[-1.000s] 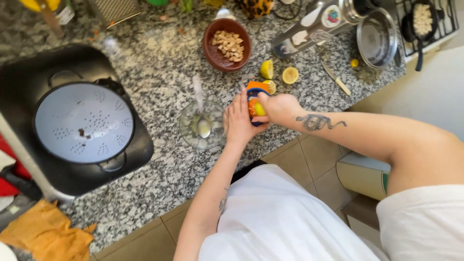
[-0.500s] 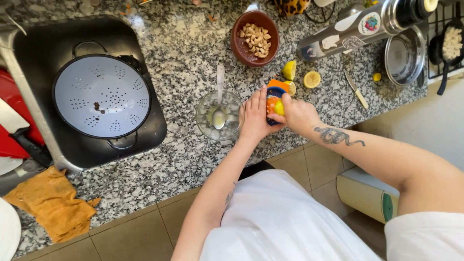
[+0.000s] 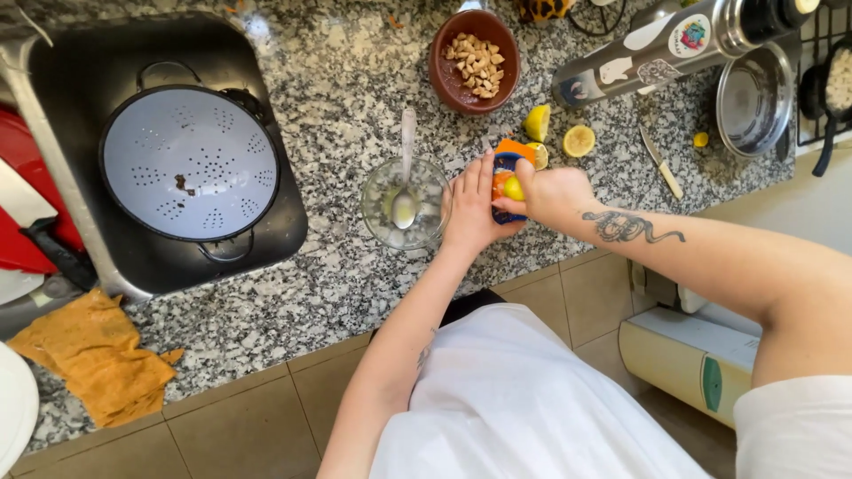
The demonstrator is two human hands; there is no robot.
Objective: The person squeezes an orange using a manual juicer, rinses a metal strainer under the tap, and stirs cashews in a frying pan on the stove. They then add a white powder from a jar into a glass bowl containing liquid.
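Observation:
My left hand (image 3: pixel 470 208) grips the side of a blue and orange citrus juicer (image 3: pixel 508 164) on the granite counter (image 3: pixel 355 293). My right hand (image 3: pixel 552 192) presses a yellow lemon half (image 3: pixel 512 187) down onto the juicer. Just left of my left hand stands a small glass bowl (image 3: pixel 383 211) with a spoon (image 3: pixel 406 177) in it. Two more lemon halves (image 3: pixel 579 140) lie just behind the juicer.
A brown bowl of nuts (image 3: pixel 473 62) sits at the back. A white colander (image 3: pixel 189 173) rests in the black sink (image 3: pixel 266 239). A steel flask (image 3: pixel 666 49), a knife (image 3: pixel 661 164), a steel bowl (image 3: pixel 754 102) and a stove pan (image 3: pixel 834 80) are on the right. An orange cloth (image 3: pixel 89 355) lies lower left.
The view has shifted, so everything sits lower and further right in frame. Both hands stay on the juicer and lemon half.

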